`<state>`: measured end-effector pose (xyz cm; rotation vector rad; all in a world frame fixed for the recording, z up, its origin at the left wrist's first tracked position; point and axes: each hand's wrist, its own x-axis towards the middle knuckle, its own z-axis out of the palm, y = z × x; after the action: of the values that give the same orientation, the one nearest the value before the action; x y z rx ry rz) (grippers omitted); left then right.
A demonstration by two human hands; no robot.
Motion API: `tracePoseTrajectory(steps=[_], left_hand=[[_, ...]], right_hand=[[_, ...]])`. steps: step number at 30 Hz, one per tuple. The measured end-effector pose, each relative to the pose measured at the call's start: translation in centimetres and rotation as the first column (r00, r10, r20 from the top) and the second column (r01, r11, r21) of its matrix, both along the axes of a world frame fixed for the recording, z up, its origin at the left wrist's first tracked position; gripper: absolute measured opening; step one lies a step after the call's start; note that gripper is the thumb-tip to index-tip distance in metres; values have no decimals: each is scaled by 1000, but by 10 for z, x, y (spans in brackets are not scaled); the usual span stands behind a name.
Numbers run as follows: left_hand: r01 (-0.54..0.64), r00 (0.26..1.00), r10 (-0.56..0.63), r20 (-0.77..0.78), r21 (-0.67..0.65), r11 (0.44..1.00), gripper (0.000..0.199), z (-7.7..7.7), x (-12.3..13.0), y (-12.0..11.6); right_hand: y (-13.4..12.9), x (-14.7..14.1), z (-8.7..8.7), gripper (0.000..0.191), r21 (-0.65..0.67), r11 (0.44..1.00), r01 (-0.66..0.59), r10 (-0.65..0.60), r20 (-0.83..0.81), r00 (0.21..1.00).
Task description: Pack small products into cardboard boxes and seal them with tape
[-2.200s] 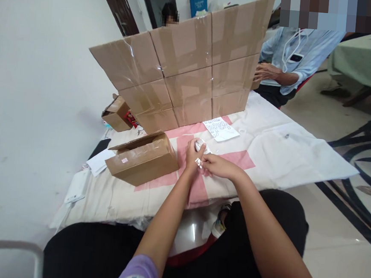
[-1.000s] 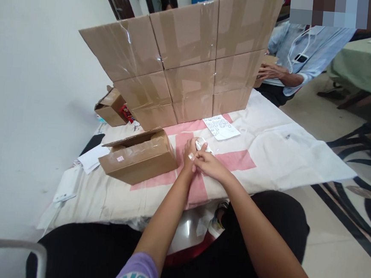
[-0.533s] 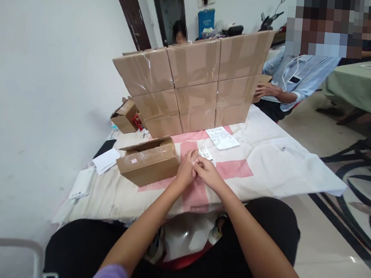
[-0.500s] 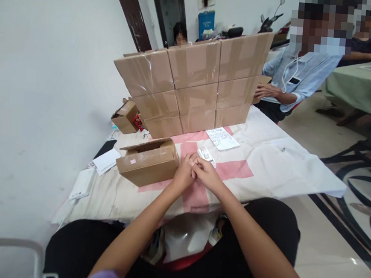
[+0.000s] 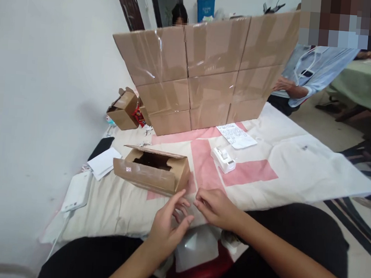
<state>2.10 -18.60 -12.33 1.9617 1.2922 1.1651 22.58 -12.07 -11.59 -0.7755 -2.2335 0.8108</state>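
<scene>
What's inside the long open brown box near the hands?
Brown cardboard sides and a dark hollow show in the box. Its front side hides the bottom, so I can't tell whether anything lies there.

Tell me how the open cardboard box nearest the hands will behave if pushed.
The cardboard box will probably feel stiff, since its walls hold their shape. With flat sides it seems unlikely to roll, but it could ruck up the creased cloth. Its weight is uncertain: the inside is dark.
</scene>
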Motion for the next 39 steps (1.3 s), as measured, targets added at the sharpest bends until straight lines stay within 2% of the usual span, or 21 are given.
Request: tracePoseTrajectory(steps=[2,6,7,10,12,15,16,19,20,25,28,30,32,33,34,36,39], left_hand=[[-41,998,41,-44,14,999,47,9,-5,-4],[-58,975,73,-209,81,995,9,26,-9,-2],[-51,970,72,-232,94,994,6,28,-9,-1],[-22,962,60,-268,143,989,10,31,-11,0],[-43,952,89,-292,159,986,11,32,-11,-1],[-57,917,110,-383,147,988,39,32,-12,-3],[-38,906,96,-413,147,988,41,32,-12,-3],[28,892,46,-451,156,987,23,34,-12,-1],[34,890,43,-454,160,986,22,34,-13,0],[40,866,83,-492,234,972,22,38,-14,2],[38,825,165,-540,344,938,26,41,-14,2],[33,813,198,-548,382,923,26,45,-16,1],[31,833,177,-524,364,931,22,49,-20,0],[32,848,155,-508,340,940,19,51,-23,0],[37,859,129,-495,311,950,16,53,-25,0],[49,872,93,-480,276,960,15,56,-29,0],[53,877,102,-469,305,951,14,56,-31,2]], right_hand=[[-7,-7,-6,22,59,997,-52,50,36,998],[-14,-18,-22,19,84,994,-73,66,79,995],[-15,-19,-25,19,89,994,-67,59,91,994],[-13,-19,-30,20,131,990,-51,35,122,992],[-12,-18,-28,20,177,983,-56,35,117,992],[-14,-18,-22,20,273,959,-73,55,75,996],[-15,-18,-20,20,308,948,-76,57,70,996],[-17,-17,-16,18,385,921,-57,22,94,995],[-17,-17,-16,17,393,919,-34,-7,101,995],[-17,-16,-18,13,322,945,56,-97,110,989],[-16,-16,-21,11,142,987,75,-93,123,988],[-14,-15,-23,22,-89,989,121,-109,128,986],[-8,-14,-25,42,-285,941,181,-159,99,982],[-5,-14,-26,55,-326,922,211,-199,69,977],[0,-15,-27,70,-326,916,234,-238,29,971],[11,-19,-28,100,-248,935,254,-275,-53,960],[27,-35,-24,130,-147,972,183,-200,-112,973]])
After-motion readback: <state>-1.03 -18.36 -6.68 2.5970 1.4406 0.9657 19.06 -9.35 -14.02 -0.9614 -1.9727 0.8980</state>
